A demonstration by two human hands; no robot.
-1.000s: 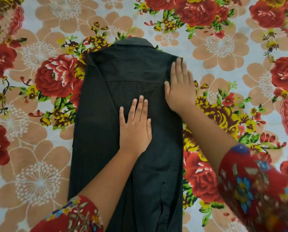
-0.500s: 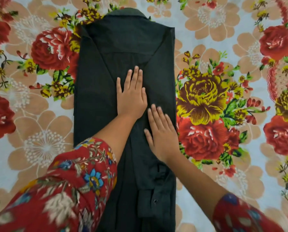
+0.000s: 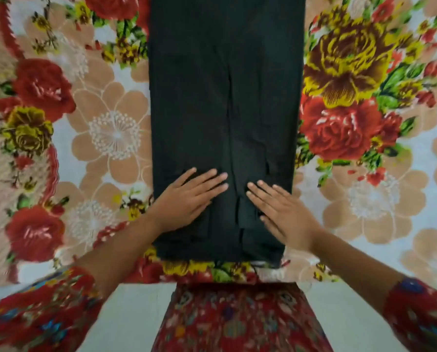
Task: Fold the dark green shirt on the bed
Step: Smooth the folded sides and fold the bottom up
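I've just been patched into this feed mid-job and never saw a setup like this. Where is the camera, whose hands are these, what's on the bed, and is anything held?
There is no machine: a person works with two bare hands. The one picture comes from a wide-angle camera worn on the person's head, looking forward and down. The left hand and right hand both lie flat, fingers straight, on the near end of the dark green shirt. The shirt is folded into a long narrow strip running away from the person, on a floral bedsheet; its far end is cut off by the picture's top edge. Nothing is gripped: the hands only press on the cloth. The red patterned cloth at the bottom is the person's own clothing.
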